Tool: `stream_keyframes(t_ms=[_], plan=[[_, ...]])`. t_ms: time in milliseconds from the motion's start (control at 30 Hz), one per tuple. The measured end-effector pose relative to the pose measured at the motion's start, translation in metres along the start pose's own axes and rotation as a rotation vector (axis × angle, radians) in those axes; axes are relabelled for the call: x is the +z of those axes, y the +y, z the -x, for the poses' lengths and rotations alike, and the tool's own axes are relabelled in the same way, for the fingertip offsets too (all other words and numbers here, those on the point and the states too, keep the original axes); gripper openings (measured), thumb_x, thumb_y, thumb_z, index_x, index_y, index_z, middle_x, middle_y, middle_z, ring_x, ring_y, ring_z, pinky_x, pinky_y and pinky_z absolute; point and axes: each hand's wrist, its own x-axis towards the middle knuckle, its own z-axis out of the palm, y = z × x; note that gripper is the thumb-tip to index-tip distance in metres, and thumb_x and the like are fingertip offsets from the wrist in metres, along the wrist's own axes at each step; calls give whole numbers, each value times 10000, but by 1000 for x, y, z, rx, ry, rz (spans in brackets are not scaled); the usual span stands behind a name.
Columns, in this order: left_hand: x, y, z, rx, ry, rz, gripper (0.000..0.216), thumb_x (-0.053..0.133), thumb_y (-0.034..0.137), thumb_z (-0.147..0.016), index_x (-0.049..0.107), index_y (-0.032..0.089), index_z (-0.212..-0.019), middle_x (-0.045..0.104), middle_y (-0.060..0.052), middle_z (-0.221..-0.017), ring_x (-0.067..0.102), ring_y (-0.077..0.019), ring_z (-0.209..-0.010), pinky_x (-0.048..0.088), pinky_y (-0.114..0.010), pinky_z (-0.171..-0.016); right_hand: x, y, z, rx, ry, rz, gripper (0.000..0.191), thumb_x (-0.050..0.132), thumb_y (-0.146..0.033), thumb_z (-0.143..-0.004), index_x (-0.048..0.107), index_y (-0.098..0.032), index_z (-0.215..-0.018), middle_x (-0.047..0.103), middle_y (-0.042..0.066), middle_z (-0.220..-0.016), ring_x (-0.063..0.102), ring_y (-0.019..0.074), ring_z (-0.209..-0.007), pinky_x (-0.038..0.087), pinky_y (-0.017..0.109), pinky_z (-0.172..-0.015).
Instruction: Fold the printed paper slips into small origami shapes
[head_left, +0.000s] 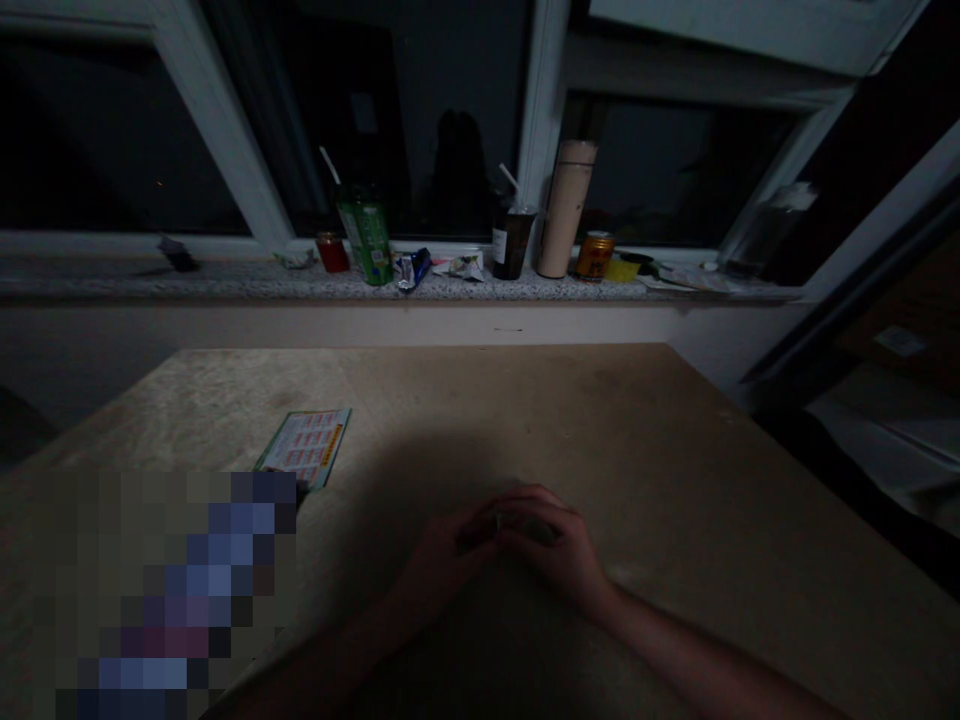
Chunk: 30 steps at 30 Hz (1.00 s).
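My left hand (448,552) and my right hand (564,550) meet above the near middle of the wooden table (600,430). Their fingers curl inward, and the fingertips come together around a tiny pale glint. Whatever is pinched there is too small and dark to name. A dim gap shows inside the curl of each hand. To the left of my hands lies a printed card (307,445) with rows of red and white text, touched by neither hand.
A pixelated patch covers the table's lower left. Along the stone windowsill (247,283) stand a red jar (331,253), a green container with a straw (367,240), a dark drink cup (510,240), a pink thermos (564,210), an orange can (595,256) and crumpled wrappers (412,268).
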Motion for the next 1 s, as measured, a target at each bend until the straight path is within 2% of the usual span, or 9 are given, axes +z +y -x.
stream_keyframes(t_ms=[233, 400, 567, 700, 1000], plan=[[0, 1, 1, 12, -21, -18, 362, 562, 352, -848, 588, 234, -1190, 685, -8, -1075, 627, -222, -973, 447, -307, -857, -5, 3, -1, -54, -14, 57, 241, 663, -202, -792, 672, -263, -1025, 670, 54, -985, 629, 190, -918, 526, 311, -775], [1, -4, 2, 12, 7, -42, 374, 556, 315, -852, 565, 240, -1218, 662, -3, -1129, 604, -210, -1019, 418, -285, -894, -6, 3, 0, -113, -23, 130, 260, 631, -180, -813, 642, -260, -1061, 668, 57, -1000, 631, 181, -911, 529, 311, -780], [1, -4, 0, -14, 15, -148, 263, 505, 337, -879, 659, 211, -1051, 708, 3, -952, 639, -186, -852, 437, -240, -773, -8, 5, 3, -174, -15, 226, 276, 595, -197, -840, 607, -246, -1111, 660, 70, -1001, 631, 183, -904, 540, 318, -772], [2, -3, 1, 16, -1, -211, 271, 459, 357, -902, 677, 196, -895, 698, 15, -800, 627, -168, -741, 420, -217, -682, -10, 7, 4, -253, -35, 285, 317, 575, -183, -855, 583, -241, -1167, 651, 87, -1042, 618, 195, -968, 536, 328, -806], [2, -5, 3, 9, 20, -79, 306, 427, 379, -919, 656, 179, -881, 693, -3, -808, 629, -172, -753, 433, -222, -706, -12, 6, 2, -289, -71, 303, 343, 526, -140, -881, 569, -238, -1207, 648, 92, -1093, 610, 184, -1012, 527, 312, -836]])
